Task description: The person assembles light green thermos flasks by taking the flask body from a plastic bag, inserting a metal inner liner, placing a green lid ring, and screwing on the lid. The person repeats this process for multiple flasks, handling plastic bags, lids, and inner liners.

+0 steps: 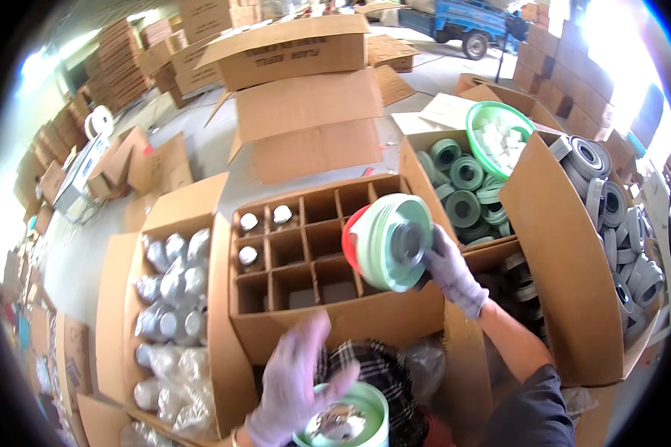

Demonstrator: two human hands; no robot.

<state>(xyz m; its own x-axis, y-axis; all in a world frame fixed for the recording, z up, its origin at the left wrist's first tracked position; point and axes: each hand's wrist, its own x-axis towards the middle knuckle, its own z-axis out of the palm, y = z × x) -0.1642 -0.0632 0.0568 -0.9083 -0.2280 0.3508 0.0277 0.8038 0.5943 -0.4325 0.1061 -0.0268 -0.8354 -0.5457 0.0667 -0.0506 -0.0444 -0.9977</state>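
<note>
My right hand (456,274), in a pale knit glove, grips a stacked round plastic piece (384,242), pale green with a grey centre and a red part behind it. It is held over the right side of a divided carton (335,320). Lower down, my gloved left hand (298,380) has its fingers apart and is slightly blurred. Beside and partly under that hand stands a pale green cylindrical container (379,421) with a shiny silver surface inside its rim. Several silver-topped bottles (248,221) sit in the carton's left and back compartments.
At left, an open carton (220,328) holds silvery bottles, some in clear plastic. Grey-green rings (466,173) fill a box at right, with a green basket (476,119) of white pieces on it. Grey rings (611,201) lie farther right. A tall open carton (306,104) stands ahead.
</note>
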